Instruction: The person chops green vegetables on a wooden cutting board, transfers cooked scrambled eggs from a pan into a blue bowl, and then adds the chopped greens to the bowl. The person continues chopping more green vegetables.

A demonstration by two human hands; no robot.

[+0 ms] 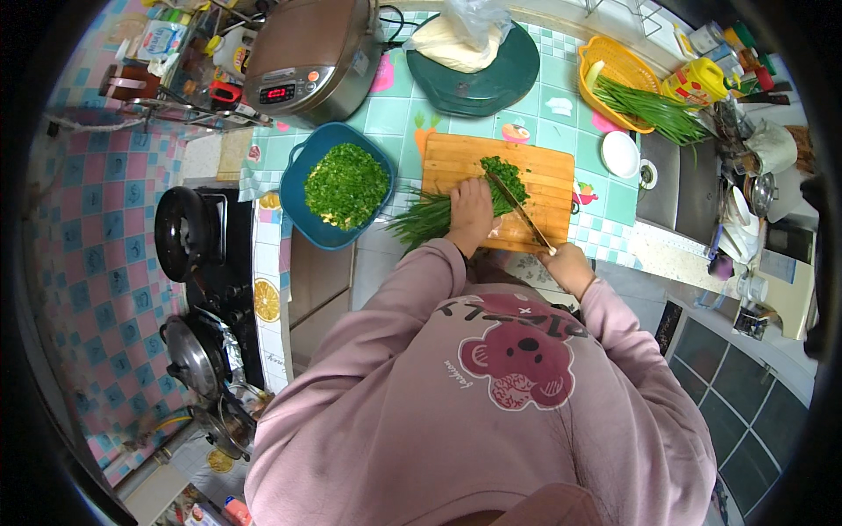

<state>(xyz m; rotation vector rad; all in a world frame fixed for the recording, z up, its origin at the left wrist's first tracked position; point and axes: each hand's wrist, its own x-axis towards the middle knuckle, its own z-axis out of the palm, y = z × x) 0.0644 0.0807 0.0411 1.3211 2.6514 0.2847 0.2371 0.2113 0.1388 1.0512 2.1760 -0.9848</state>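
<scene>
On a wooden cutting board (452, 158), my left hand (472, 210) presses down a bunch of long green chives (421, 217), fingers closed over it. The loose ends of the bunch hang past the board's left edge. My right hand (570, 268) grips the handle of a kitchen knife (524, 213), near the board's lower right corner. Its blade slants up and left, close beside my left fingers and against the greens. Finely chopped chives (502, 169) lie in a small heap above and right of the blade. Left of the board, a blue basin (296, 206) holds chopped greens (345, 184).
Behind the basin stands a brown rice cooker (309, 57). A dark green round lid or tray (478, 92) carries a bagged pale lump (460, 44). Right are an orange basket (586, 61) with more chives, a white bowl (620, 155) and a sink (662, 210). Pans (184, 235) occupy the left stove.
</scene>
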